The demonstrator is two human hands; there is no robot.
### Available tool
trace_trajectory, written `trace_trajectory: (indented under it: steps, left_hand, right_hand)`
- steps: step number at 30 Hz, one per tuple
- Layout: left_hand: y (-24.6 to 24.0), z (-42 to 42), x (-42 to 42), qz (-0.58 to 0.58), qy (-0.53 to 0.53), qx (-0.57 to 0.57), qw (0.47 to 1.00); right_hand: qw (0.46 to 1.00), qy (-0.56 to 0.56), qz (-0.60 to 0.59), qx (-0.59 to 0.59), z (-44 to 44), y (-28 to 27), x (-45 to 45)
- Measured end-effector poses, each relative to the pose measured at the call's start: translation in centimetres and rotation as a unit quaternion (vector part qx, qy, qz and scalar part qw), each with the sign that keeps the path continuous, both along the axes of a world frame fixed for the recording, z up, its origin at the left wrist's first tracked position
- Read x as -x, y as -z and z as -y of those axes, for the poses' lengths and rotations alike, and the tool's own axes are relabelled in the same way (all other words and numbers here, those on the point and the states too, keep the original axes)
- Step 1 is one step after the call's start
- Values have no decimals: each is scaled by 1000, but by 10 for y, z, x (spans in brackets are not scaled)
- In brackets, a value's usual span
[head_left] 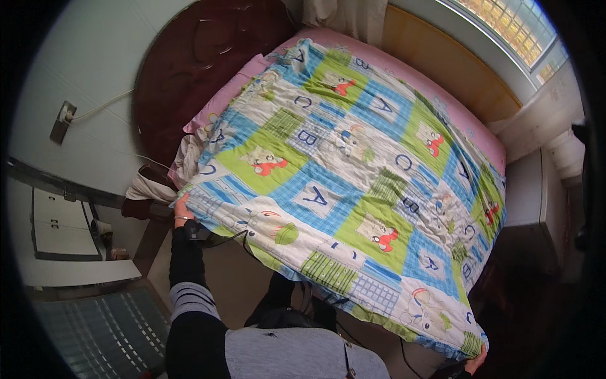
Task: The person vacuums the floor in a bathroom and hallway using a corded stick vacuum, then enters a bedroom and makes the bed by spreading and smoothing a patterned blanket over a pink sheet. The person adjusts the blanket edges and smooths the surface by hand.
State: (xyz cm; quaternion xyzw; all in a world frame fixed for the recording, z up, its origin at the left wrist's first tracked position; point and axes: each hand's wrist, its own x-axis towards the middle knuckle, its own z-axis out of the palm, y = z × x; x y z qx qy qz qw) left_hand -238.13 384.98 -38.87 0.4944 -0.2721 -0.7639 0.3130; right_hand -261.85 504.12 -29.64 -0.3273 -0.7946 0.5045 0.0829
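Observation:
A quilt with a patchwork print of letters and cartoon animals (352, 142) lies spread over the bed, its near edge drawn out towards my body. At its near left corner, my left hand (183, 208) grips the ruffled edge, with a black device strapped at the wrist. My right hand (476, 361) holds the near right corner, low at the right of the view. Shallow wrinkles run across the quilt's middle. Beyond its far edge a pink floral bed sheet (478, 128) shows, and a pink pillow (227, 92) pokes out along the left side.
A dark red headboard (180, 80) stands at the left, beside a wall socket (62, 122) with a cord. Crumpled pale cloth (147, 187) lies near the bed's left corner. A light cabinet (525, 199) is at the right, below a curtain (539, 118). Black cables hang before my body.

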Motion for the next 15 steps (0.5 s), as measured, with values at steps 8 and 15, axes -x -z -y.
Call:
trace_trajectory:
  steps: [8,15]
  left_hand:
    - [36,69,12,99,62,77,990]
    - [-35,58,-3,120,23,97,988]
  right_hand:
    - [975,-197,-2,-100,80,-81,85]
    - [981,103,-162,39,84,-77,27]
